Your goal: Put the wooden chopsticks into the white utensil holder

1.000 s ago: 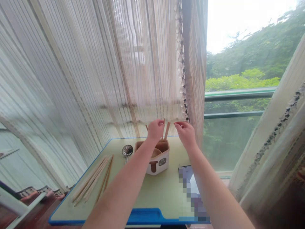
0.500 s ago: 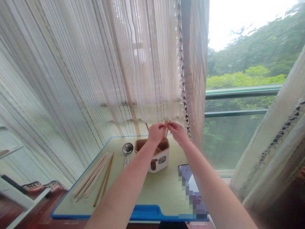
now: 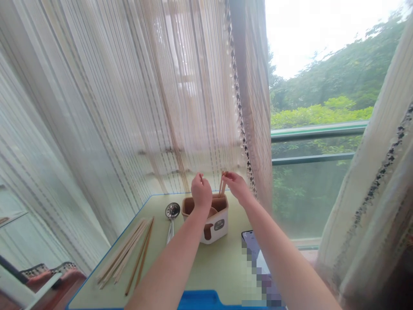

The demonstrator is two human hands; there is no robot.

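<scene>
Sorting at the utensil holder (image 3: 221, 234). My right grip (image 3: 237, 184) pinched the tops of slender wooden chopsticks (image 3: 221, 187) between thumb and fingertips; they stood below and slightly left of it, within the holder's rear compartment. Their long axis was nearly vertical, upper ends pointing into my fingers, lower ends hidden by the walls. My left grip (image 3: 201, 191), above the holder's left part, pinched a brown stick (image 3: 201, 177), only its tip visible. I judged the step to be handling sticks at the holder; the next move called for a light pinch and a near-vertical line clear of the rim. Left of both grips, pale chopsticks (image 3: 124, 254) lay diagonally on the surface (image 3: 222, 271), far ends pointing rightward, beside a slotted ladle (image 3: 172, 210).
</scene>
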